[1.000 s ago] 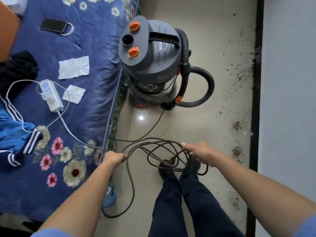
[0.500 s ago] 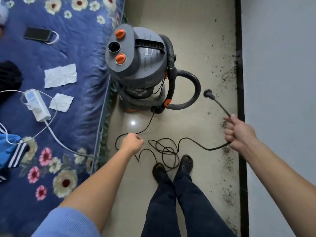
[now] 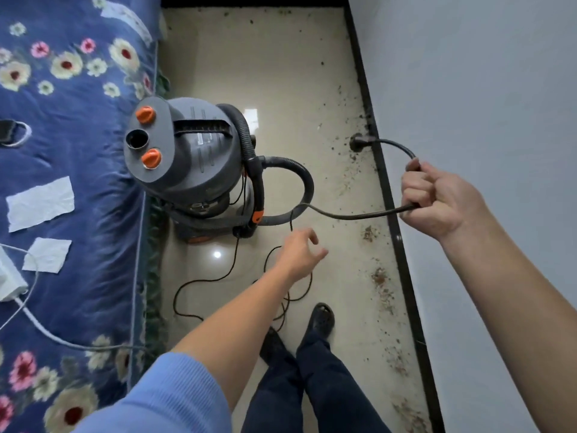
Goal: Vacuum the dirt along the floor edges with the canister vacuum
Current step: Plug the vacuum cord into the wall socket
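While right hand [image 3: 437, 201] grips smooth cord [image 3: 352, 216], ribbed hose [image 3: 308, 182] loops.

grey vacuum [image 3: 190, 164] with orange knobs [image 3: 146, 115], blue floral bedspread [image 3: 78, 98], black cord [image 3: 349, 216]

Glossy tiled floor [image 3: 281, 73]; matt plastic vacuum [image 3: 193, 164] (ribbed hose [image 3: 299, 173]).

The left grip [image 3: 298, 256] has released the cord [image 3: 352, 217], which the right grip [image 3: 437, 201] has lifted higher.
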`<state>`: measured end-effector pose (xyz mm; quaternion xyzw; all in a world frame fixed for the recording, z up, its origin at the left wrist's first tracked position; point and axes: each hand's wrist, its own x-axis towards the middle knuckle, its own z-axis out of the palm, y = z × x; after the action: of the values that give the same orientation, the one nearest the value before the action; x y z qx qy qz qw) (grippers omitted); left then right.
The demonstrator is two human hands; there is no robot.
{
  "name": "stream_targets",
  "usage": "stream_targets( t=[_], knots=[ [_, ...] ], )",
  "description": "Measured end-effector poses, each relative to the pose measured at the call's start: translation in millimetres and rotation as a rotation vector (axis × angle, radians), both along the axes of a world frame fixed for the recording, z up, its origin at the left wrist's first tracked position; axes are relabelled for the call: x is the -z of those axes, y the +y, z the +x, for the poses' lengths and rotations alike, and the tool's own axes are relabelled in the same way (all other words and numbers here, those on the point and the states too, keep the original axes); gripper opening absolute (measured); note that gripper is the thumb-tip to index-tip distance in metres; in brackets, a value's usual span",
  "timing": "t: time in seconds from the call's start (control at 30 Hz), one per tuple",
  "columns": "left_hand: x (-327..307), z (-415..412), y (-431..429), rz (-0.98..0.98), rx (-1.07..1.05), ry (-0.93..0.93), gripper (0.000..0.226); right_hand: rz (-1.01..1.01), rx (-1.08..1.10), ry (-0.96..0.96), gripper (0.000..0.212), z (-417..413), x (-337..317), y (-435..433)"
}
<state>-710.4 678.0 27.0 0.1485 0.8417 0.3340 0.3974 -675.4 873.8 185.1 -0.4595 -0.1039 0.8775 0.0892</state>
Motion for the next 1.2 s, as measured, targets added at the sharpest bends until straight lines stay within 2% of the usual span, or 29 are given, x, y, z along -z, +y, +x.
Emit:
stream_targets(
  t=[0.07, 0.1, 0.17, 0.2, 0.3, 0.37, 0.57, 0.7, 0.87, 0.97, 1.07, 1.2],
  knots=[
    [-5.0, -13.1, 4.8, 0.035, -0.183, 0.086, 0.045, -0.003, -0.006, 0.01, 0.039, -1.0, -2.3, 9.8],
    [-8.6, -20.1, 7.8, 0.069, -0.19, 0.087, 0.055, -0.01, -0.011, 0.012, 0.038, -1.5, -1.9, 14.1],
    [-13.7, -31.8, 21.3, 0.086, -0.051, 0.034, 0.068, -0.029, -0.015, 0.026, 0.037, -3.5, -1.1, 22.8],
    [-15.3, -37.0, 31.4, 0.063, 0.042, 0.009, 0.062, -0.039, -0.014, 0.033, 0.037, -5.3, -1.1, 28.3],
    [-22.1, -46.2, 65.4, -0.006, 0.212, -0.018, 0.024, -0.044, -0.01, 0.04, 0.037, -14.4, -2.8, 54.1],
    [-23.7, -53.0, 87.9, -0.042, 0.252, -0.03, 0.021, -0.006, -0.022, 0.035, 0.038, -24.8, -5.9, 81.0],
    [-37.4, -105.8, 180.1, -0.035, 0.139, -0.105, 0.017, 0.231, -0.14, 0.074, 0.032, -84.2, -20.1, 183.8],
    [-66.0, -165.0, 249.6, -0.028, 0.201, -0.114, 0.036, 0.491, -0.252, 0.047, 0.027, -127.0, -39.7, 254.3],
    [-101.0, -239.8, 290.5, -0.04, 0.078, -0.062, 0.032, 0.894, -0.447, -0.087, 0.024, -170.2, -48.1, 322.2],
    [-119.3, -283.6, 300.4, -0.013, -0.033, -0.06, 0.027, 1.116, -0.534, -0.232, 0.023, -199.4, -40.5, 351.8],
    [-129.5, -325.0, 305.6, -0.017, -0.094, -0.06, 0.025, 1.218, -0.58, -0.394, 0.025, -225.8, -16.3, 383.8],
    [-126.9, -381.4, 315.9, -0.031, -0.123, -0.086, 0.021, 1.237, -0.617, -0.532, 0.029, -271.0, 20.6, 423.0]
  ],
)
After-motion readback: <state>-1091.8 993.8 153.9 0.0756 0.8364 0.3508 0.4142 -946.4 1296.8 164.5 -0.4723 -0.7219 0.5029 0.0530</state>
